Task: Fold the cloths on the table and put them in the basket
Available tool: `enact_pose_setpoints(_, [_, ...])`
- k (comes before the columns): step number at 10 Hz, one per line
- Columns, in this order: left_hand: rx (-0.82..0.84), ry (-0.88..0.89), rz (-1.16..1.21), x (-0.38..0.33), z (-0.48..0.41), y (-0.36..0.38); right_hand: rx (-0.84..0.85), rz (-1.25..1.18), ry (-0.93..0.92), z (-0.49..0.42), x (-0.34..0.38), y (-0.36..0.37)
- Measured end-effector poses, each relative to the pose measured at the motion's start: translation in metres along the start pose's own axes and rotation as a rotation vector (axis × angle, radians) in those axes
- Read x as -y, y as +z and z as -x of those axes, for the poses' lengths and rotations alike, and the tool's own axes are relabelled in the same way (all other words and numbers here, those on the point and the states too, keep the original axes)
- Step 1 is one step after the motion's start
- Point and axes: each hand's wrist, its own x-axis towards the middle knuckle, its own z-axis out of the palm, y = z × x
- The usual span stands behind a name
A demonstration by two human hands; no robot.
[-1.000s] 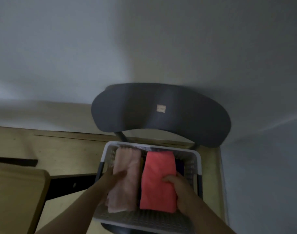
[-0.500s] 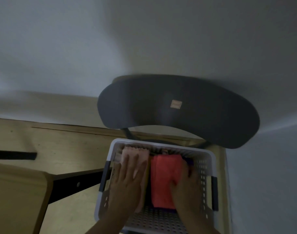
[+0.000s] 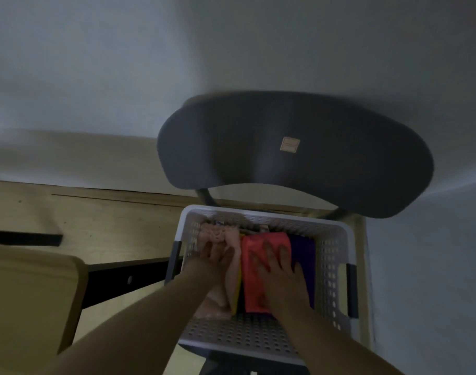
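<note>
A white perforated basket (image 3: 331, 255) stands on a dark chair seat. Inside lie folded cloths side by side: a pale pink cloth (image 3: 217, 236) at the left, a red cloth (image 3: 254, 280) in the middle, a purple cloth (image 3: 303, 253) at the right, and a thin yellow edge (image 3: 238, 290) between pink and red. My left hand (image 3: 208, 263) lies flat on the pink cloth with straight fingers. My right hand (image 3: 278, 269) presses flat on the red cloth, fingers spread.
The chair's dark curved backrest (image 3: 293, 150) rises behind the basket. A light wooden table corner (image 3: 28, 293) with a black leg frame (image 3: 123, 277) sits at the left. Wooden floor and pale walls surround the chair.
The view has come closer to the basket. Both hands have slid further into the basket over the cloths, and the purple cloth now shows at the right.
</note>
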Motion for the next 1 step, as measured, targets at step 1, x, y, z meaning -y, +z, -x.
enact_pose_setpoints(1, [-0.022, 0.018, 0.021, 0.0027, 0.0051, -0.0128, 0.019, -0.066, -0.010, 0.0052, -0.0016, -0.0017])
